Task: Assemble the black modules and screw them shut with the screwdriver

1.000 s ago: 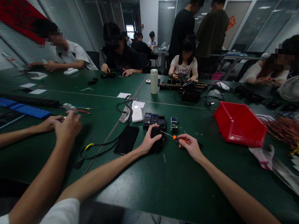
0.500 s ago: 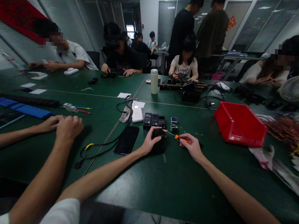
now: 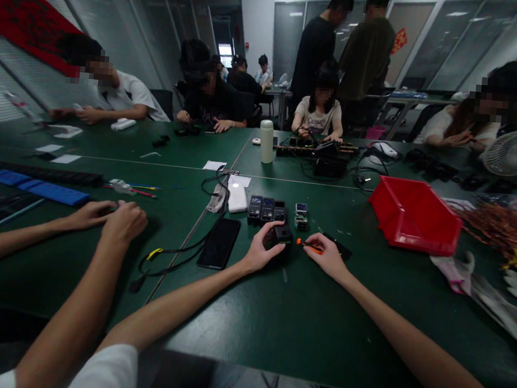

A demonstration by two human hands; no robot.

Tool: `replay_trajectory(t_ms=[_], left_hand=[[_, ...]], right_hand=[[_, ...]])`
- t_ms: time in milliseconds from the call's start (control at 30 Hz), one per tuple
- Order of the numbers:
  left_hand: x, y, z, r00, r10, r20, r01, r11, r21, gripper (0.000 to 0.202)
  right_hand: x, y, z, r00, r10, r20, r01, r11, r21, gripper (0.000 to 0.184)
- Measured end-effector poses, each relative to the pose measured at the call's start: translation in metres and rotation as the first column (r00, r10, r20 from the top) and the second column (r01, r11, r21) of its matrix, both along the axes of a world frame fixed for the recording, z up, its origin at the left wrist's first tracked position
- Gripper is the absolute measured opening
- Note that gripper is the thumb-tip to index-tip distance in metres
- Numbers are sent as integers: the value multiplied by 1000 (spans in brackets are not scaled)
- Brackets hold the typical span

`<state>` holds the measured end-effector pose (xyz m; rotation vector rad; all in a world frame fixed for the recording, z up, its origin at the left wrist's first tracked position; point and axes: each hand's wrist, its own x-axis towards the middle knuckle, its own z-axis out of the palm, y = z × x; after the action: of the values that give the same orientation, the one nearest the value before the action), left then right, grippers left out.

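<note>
My left hand [image 3: 263, 247] is closed around a small black box-shaped device [image 3: 282, 235], held just above the green table. To its right, my right hand [image 3: 326, 256] grips a screwdriver with an orange handle [image 3: 312, 246]; the orange end points toward the device but stands apart from it. The screwdriver's thin shaft cannot be made out. Just beyond my left hand stand several black modules with small screens [image 3: 261, 209] in a row. Right of these sits a small stack of silver and green parts [image 3: 300, 216]. A flat dark piece [image 3: 338, 247] lies partly behind my right hand.
A black phone [image 3: 218, 243] and a looped black cable [image 3: 171, 262] lie left of my hands. The red bin [image 3: 413, 216] stands to the right, near copper wires [image 3: 504, 230]. A bottle [image 3: 266, 141] stands farther back. At left, a neighbour's hands [image 3: 123, 221] work close by.
The screwdriver has come away from the black device and tilted lower. My left hand has turned the device, and my right hand has shifted slightly left and down.
</note>
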<state>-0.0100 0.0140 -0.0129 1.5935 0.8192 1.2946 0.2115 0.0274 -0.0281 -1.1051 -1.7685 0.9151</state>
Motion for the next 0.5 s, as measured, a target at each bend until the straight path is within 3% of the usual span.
replay_trajectory(t_ms=[267, 500], left_hand=[[-4, 1, -1, 999, -21, -33, 23, 998, 65, 42], [-3, -1, 3, 998, -5, -70, 11, 996, 88, 43]], right_hand=[[-2, -4, 5, 990, 43, 131, -55, 994, 90, 14], [-2, -5, 6, 981, 61, 182, -85, 988, 126, 12]])
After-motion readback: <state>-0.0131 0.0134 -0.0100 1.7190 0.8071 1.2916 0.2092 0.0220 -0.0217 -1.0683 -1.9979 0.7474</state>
